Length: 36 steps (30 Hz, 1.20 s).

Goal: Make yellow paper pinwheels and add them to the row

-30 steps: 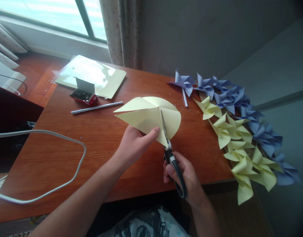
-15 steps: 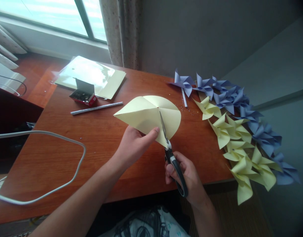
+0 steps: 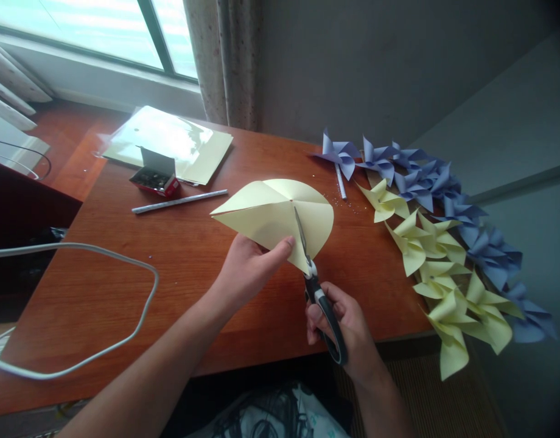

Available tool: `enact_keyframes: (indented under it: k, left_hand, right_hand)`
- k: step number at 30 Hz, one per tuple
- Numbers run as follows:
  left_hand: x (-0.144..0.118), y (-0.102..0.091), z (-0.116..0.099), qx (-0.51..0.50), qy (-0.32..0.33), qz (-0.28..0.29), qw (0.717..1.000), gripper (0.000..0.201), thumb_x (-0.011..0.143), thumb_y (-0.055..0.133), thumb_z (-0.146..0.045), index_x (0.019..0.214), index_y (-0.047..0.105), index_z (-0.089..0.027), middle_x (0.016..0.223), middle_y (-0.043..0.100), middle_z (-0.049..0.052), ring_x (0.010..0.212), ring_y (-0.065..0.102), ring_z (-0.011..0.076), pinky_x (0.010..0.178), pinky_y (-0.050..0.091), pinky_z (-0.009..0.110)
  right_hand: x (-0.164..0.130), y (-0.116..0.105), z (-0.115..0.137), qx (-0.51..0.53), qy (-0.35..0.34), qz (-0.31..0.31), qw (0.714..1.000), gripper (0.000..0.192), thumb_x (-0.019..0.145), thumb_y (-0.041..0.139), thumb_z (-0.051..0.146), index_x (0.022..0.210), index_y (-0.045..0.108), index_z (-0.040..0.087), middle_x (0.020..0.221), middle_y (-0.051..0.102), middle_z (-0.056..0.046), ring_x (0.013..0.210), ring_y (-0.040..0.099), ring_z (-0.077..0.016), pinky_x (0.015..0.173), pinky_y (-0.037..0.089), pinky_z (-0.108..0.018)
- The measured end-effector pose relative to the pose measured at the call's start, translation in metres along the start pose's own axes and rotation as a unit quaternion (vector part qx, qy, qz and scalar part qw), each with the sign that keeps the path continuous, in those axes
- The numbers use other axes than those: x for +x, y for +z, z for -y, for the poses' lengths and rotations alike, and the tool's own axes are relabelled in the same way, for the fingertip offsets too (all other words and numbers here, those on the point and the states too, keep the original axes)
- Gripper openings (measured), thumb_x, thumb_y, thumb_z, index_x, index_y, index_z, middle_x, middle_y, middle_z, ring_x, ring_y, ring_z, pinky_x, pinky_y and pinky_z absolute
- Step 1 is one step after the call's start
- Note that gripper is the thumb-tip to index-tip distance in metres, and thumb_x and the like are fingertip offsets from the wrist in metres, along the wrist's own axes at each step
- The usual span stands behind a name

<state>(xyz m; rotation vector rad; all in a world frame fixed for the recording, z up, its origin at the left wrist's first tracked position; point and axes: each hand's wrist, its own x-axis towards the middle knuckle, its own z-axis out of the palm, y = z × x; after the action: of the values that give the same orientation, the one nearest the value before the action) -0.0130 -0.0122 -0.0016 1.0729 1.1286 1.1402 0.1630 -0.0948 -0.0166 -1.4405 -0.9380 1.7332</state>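
Note:
My left hand (image 3: 252,264) pinches a sheet of pale yellow paper (image 3: 257,222) by its near edge, thumb on top and fingers underneath. The paper is creased, with a small mark near its middle and a slit at its left corner. In my right hand (image 3: 341,322) is a pair of scissors (image 3: 326,319) with black and grey handles. One blade lies over the paper, pointing at the middle mark; the other blade is hidden beneath. The scissors sit at the paper's near corner, just right of my left thumb.
Yellow pinwheels (image 3: 410,240) and purple pinwheels (image 3: 414,182) line the table's right side. Back left are a stack of yellow paper (image 3: 207,158) in clear plastic, a small open red box (image 3: 156,182) and a white paper stick (image 3: 179,201). A white cable (image 3: 145,310) loops over the left side.
Almost nothing differs. The paper and scissors hold nearly the same place, and the whole view has shifted very slightly.

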Motion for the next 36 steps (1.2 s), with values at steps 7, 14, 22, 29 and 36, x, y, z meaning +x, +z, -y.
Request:
enact_keyframes:
  k: [7, 14, 22, 29, 36]
  left_hand:
    - [0.0007, -0.0027, 0.0042, -0.020, 0.005, -0.026, 0.999, 0.026, 0.082, 0.075, -0.035, 0.097, 0.073, -0.013, 0.099, 0.078, 0.008, 0.092, 0.072, 0.0243, 0.079, 0.056, 0.029]
    - [0.0020, -0.0041, 0.0063, -0.064, -0.001, -0.056, 0.996, 0.034, 0.081, 0.077, -0.038, 0.102, 0.073, -0.012, 0.108, 0.077, 0.012, 0.100, 0.071, 0.0262, 0.085, 0.056, 0.031]
    - [0.0003, -0.0042, 0.0060, -0.044, 0.003, -0.046, 0.998, 0.030, 0.083, 0.076, -0.037, 0.102, 0.073, -0.013, 0.107, 0.077, 0.011, 0.097, 0.072, 0.0252, 0.083, 0.057, 0.031]
    - [-0.0017, -0.0018, 0.0037, -0.038, -0.007, -0.043, 0.998, 0.030, 0.084, 0.075, -0.036, 0.103, 0.072, -0.013, 0.106, 0.077, 0.009, 0.098, 0.071, 0.0248, 0.083, 0.056, 0.030]
    - [-0.0019, -0.0010, 0.0046, -0.051, -0.005, -0.047, 0.998, 0.030, 0.084, 0.076, -0.035, 0.103, 0.072, -0.012, 0.104, 0.077, 0.008, 0.095, 0.071, 0.0225, 0.080, 0.056, 0.028]
  right_hand:
    - [0.0008, 0.0004, 0.0000, -0.024, 0.002, -0.007, 1.000, 0.041, 0.074, 0.083, 0.050, 0.081, 0.057, 0.019, 0.061, 0.058, 0.005, 0.051, 0.056, -0.0104, 0.051, 0.043, -0.021]
    - [0.0005, 0.0011, -0.0049, -0.024, 0.006, 0.007, 1.000, 0.042, 0.072, 0.085, 0.048, 0.081, 0.055, 0.020, 0.063, 0.057, 0.005, 0.050, 0.057, -0.0104, 0.051, 0.043, -0.021]
    - [-0.0011, 0.0009, -0.0032, 0.005, -0.021, 0.059, 0.998, 0.046, 0.078, 0.078, 0.058, 0.088, 0.056, 0.019, 0.070, 0.054, 0.003, 0.056, 0.056, -0.0105, 0.056, 0.044, -0.023]
    - [0.0008, 0.0031, -0.0047, 0.018, -0.021, 0.042, 0.999, 0.044, 0.080, 0.077, 0.056, 0.091, 0.057, 0.018, 0.072, 0.055, 0.003, 0.057, 0.056, -0.0092, 0.057, 0.043, -0.022]
    - [0.0019, 0.0054, -0.0035, 0.020, -0.021, 0.044, 0.999, 0.045, 0.081, 0.076, 0.057, 0.092, 0.058, 0.017, 0.070, 0.055, 0.003, 0.056, 0.056, -0.0095, 0.057, 0.044, -0.023]
